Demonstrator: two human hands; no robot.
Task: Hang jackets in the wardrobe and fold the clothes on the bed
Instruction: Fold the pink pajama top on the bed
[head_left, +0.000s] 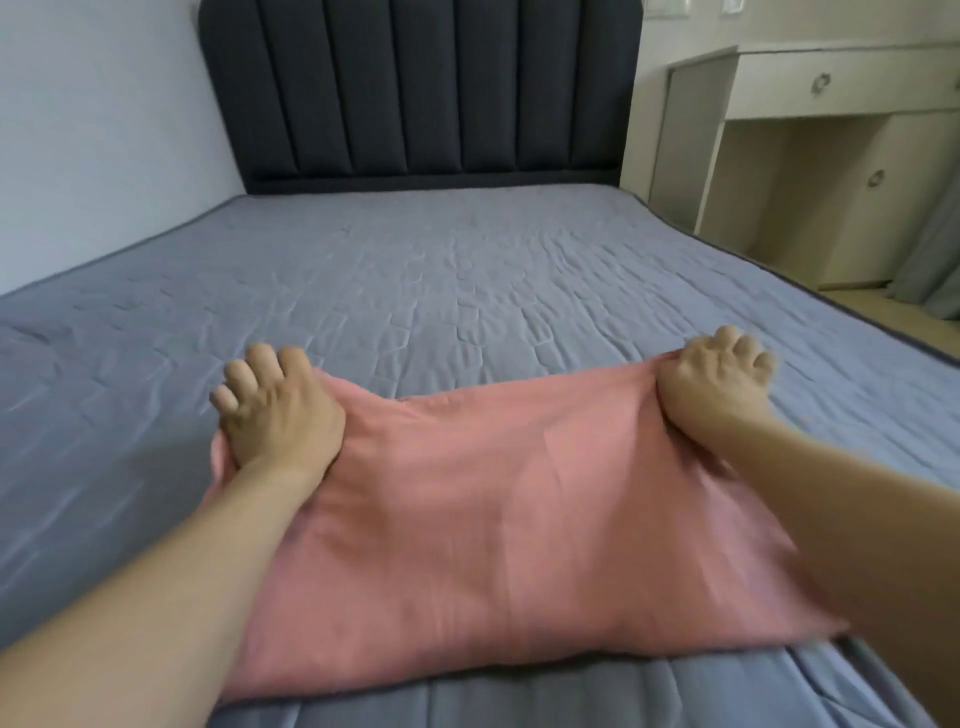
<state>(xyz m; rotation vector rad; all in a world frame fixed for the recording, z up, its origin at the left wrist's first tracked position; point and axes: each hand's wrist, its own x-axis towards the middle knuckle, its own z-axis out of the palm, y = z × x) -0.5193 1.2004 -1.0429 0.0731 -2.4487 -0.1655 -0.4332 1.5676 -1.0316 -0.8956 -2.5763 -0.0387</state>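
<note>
A pink garment (498, 519) lies spread across the near part of the bed (441, 280), its lower edge reaching the bed's front edge. My left hand (275, 410) grips the garment's far left corner, thumb tucked under the cloth and fingers curled over it. My right hand (717, 384) pinches the far right corner, with the fabric bunched under its fingers. Both forearms stretch forward over the cloth. The far edge of the garment sags between the two hands.
The bed has a blue-grey quilted cover and a dark padded headboard (421, 88) at the back. A pale wall runs along the left. A cream desk with drawers (810, 135) stands at the right, beside a strip of floor and a grey curtain (935, 249).
</note>
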